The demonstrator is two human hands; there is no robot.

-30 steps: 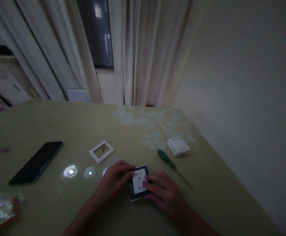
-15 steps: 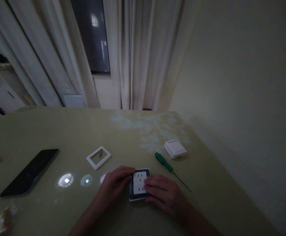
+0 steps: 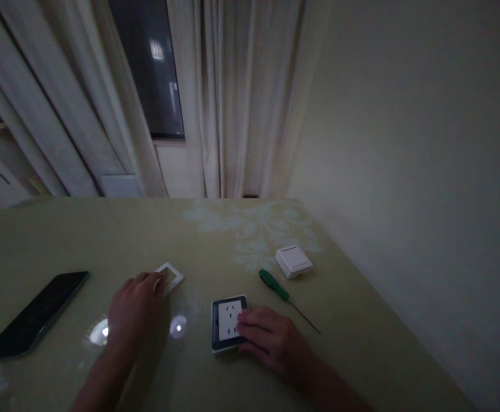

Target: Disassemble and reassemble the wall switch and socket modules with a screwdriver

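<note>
A wall socket (image 3: 229,321) with a white face and dark surround lies on the table, slots upward. My right hand (image 3: 271,340) grips its right side, fingers curled over the face. Further left, my left hand (image 3: 136,306) reaches over the white cover frame (image 3: 176,281). Its fingertips are drawn together at the frame's opening, where a small thin piece shows faintly; what they pinch is mostly hidden. Beyond my right hand lies a green-handled screwdriver (image 3: 274,285), its thin shaft pointing toward the near right.
A white switch box (image 3: 294,261) sits behind the screwdriver near the table's right edge. A dark phone or tablet (image 3: 37,315) lies at the left. The wall (image 3: 413,189) runs along the right side, and curtains (image 3: 241,103) hang behind the table (image 3: 112,234).
My left hand has let go of the socket and moved left to the cover frame. My right hand stays on the socket. The whole view has shifted slightly.
</note>
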